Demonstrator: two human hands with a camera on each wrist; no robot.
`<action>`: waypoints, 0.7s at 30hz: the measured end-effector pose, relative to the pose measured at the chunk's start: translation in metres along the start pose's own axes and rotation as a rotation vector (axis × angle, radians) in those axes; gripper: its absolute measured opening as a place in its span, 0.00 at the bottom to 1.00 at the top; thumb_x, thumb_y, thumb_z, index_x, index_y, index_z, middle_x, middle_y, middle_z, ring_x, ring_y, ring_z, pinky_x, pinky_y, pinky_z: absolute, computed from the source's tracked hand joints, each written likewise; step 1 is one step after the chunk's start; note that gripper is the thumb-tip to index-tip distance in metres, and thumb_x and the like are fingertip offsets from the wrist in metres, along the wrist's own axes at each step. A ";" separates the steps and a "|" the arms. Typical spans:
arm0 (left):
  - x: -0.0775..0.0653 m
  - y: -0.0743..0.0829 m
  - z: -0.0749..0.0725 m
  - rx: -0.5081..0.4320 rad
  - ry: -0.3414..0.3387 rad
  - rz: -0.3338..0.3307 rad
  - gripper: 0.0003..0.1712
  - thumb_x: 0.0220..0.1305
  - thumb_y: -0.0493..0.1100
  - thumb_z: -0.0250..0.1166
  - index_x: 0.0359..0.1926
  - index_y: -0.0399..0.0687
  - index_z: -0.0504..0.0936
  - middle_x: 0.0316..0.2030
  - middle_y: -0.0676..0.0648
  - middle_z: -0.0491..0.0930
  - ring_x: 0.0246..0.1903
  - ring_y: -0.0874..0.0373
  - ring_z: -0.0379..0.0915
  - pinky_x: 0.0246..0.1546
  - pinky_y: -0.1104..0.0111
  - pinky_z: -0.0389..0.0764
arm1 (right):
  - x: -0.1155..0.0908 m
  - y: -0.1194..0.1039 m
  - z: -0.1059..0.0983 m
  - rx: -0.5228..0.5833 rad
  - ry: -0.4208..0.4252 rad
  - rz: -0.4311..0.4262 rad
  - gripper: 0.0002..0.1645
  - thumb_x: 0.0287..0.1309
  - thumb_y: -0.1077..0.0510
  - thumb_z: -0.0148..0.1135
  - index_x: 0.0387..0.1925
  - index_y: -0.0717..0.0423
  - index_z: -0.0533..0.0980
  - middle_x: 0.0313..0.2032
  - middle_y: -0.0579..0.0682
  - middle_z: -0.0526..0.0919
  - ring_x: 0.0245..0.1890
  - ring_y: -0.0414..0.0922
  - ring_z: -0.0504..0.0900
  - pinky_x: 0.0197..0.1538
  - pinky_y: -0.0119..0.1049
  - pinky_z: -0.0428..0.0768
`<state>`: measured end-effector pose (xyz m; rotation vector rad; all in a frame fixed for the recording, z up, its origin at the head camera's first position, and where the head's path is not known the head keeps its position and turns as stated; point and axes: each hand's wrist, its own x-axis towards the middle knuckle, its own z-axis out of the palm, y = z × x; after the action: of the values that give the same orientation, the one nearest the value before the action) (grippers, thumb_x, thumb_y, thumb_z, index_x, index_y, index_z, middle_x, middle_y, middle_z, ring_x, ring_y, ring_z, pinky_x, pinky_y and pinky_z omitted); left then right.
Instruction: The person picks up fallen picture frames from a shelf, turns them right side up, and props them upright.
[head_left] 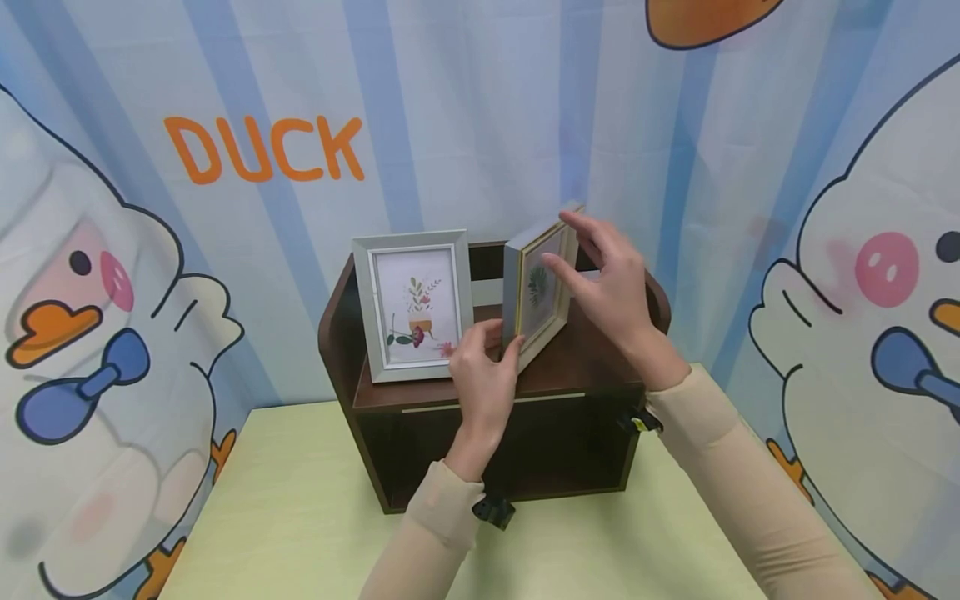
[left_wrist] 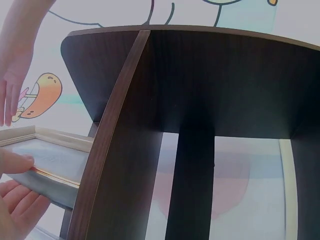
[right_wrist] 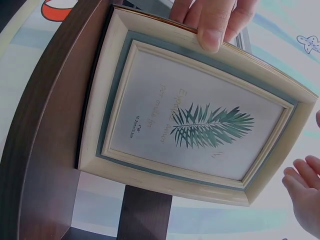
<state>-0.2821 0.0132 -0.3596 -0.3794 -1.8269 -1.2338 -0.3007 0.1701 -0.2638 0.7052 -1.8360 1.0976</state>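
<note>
A cream picture frame (head_left: 542,287) with a green leaf print (right_wrist: 212,125) stands turned at an angle on the upper shelf of a dark brown rack (head_left: 600,354). My left hand (head_left: 487,379) pinches its near side edge, thumb on the front and fingers behind, as the left wrist view shows. Near its upper far corner is my right hand (head_left: 611,279), fingers extended. In the right wrist view that hand (right_wrist: 305,195) appears apart from the frame. To the left, a silver-grey picture frame (head_left: 416,304) with a potted plant print stands upright on the same shelf.
The rack has a lower compartment (head_left: 420,450) under the shelf and raised side panels (head_left: 337,333). It stands on a pale yellow-green table (head_left: 285,500). A blue-striped curtain (head_left: 480,108) with duck drawings hangs behind and at both sides.
</note>
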 end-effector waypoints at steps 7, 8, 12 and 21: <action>-0.002 0.003 0.003 0.000 0.013 0.000 0.15 0.48 0.36 0.74 0.38 0.38 0.81 0.32 0.43 0.82 0.32 0.56 0.81 0.32 0.68 0.84 | 0.001 -0.002 0.001 0.028 -0.064 -0.029 0.32 0.50 0.63 0.70 0.59 0.56 0.73 0.55 0.54 0.78 0.59 0.47 0.74 0.64 0.34 0.71; -0.003 0.003 0.003 -0.002 0.014 -0.001 0.15 0.48 0.36 0.74 0.38 0.38 0.81 0.32 0.43 0.82 0.32 0.55 0.81 0.32 0.68 0.84 | 0.001 -0.002 0.002 0.032 -0.066 -0.029 0.32 0.50 0.63 0.70 0.59 0.56 0.73 0.55 0.55 0.78 0.59 0.48 0.74 0.64 0.35 0.71; -0.004 0.004 0.005 -0.004 0.025 -0.005 0.14 0.48 0.36 0.74 0.37 0.39 0.81 0.32 0.44 0.81 0.32 0.55 0.81 0.32 0.67 0.84 | 0.002 -0.002 0.003 0.028 -0.076 -0.022 0.32 0.50 0.62 0.70 0.59 0.56 0.73 0.55 0.55 0.78 0.59 0.47 0.74 0.64 0.35 0.70; -0.005 0.006 0.009 0.007 0.048 -0.006 0.14 0.48 0.37 0.74 0.37 0.39 0.81 0.31 0.44 0.81 0.32 0.56 0.80 0.33 0.67 0.84 | 0.006 -0.017 0.001 0.027 -0.110 -0.004 0.29 0.51 0.66 0.68 0.57 0.67 0.73 0.54 0.62 0.77 0.58 0.53 0.74 0.64 0.41 0.71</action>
<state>-0.2793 0.0250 -0.3612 -0.3376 -1.7922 -1.2301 -0.2907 0.1610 -0.2516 0.7989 -1.9142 1.1017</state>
